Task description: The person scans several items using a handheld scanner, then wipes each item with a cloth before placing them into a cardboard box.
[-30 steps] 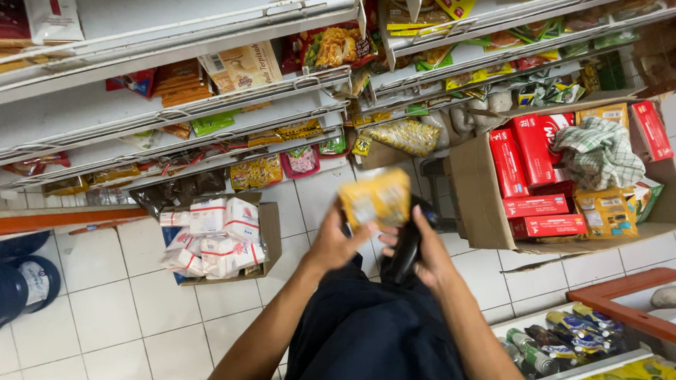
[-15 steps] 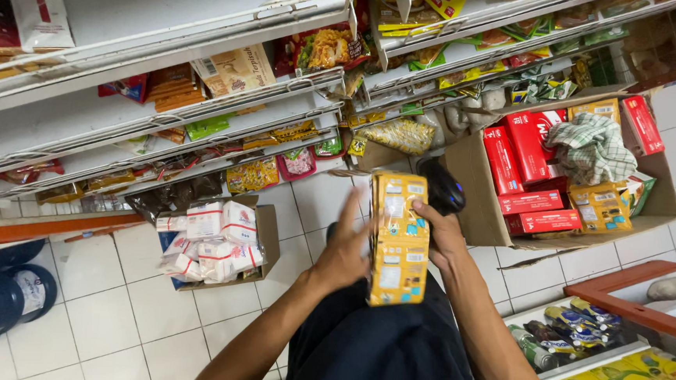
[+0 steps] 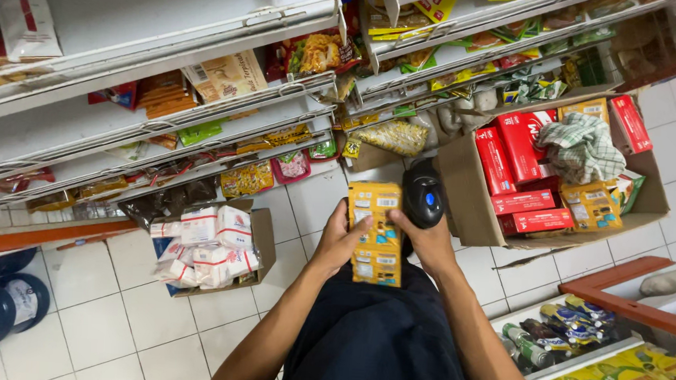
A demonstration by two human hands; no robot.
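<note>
Clearly yellow, stacked cartons in hand.

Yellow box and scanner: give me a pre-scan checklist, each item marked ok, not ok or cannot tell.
1. Yellow box held steady: ok, the left hand grips its left edge.
2. Black handheld scanner in hand: ok, the right hand holds it beside the box's upper right corner.
3. Barcode side facing up: ok, white code patches show on the box face.
4. Scanner window aimed at a code: cannot tell, its blue-lit top faces the camera.
5. Open cardboard carton of red boxes close by: ok, it stands on the floor just right of the hands.
</note>
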